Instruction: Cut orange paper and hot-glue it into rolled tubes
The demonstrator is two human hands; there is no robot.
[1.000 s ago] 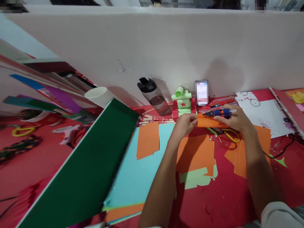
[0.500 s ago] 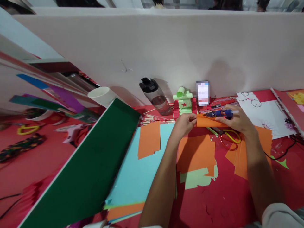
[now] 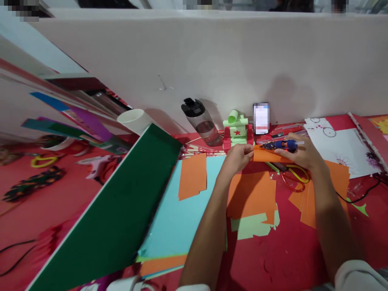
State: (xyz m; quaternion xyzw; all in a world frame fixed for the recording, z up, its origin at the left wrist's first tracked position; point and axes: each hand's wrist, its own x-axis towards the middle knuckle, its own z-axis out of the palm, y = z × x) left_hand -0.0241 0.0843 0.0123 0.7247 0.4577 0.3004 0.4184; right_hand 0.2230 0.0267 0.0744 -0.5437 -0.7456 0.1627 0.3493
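Note:
Between finger and thumb, my left hand (image 3: 241, 157) pinches the left end of a folded or rolled strip of orange paper (image 3: 266, 156). My right hand (image 3: 303, 153) is closed around a blue glue gun (image 3: 283, 145) with a clear glue stick jutting from its back. Its nozzle points left, along the top edge of the orange paper; whether it touches cannot be made out. Just behind my left hand stands a light green and red paper model (image 3: 237, 132) with a red star. Scissors (image 3: 295, 178) with red and yellow handles lie below my right hand.
Orange sheets (image 3: 253, 194) and green scraps (image 3: 251, 227) lie before me. Left are blue sheets (image 3: 169, 218), a slanting green board (image 3: 115, 210), a paper cup (image 3: 135, 120) and a pink glue gun (image 3: 96, 163). A bottle (image 3: 203, 123) and phone (image 3: 261, 118) stand against the white partition (image 3: 212, 56).
The view has shifted slightly, so things on the table sit a little further right. Both hands keep their hold on the orange paper and the glue gun, almost unmoved.

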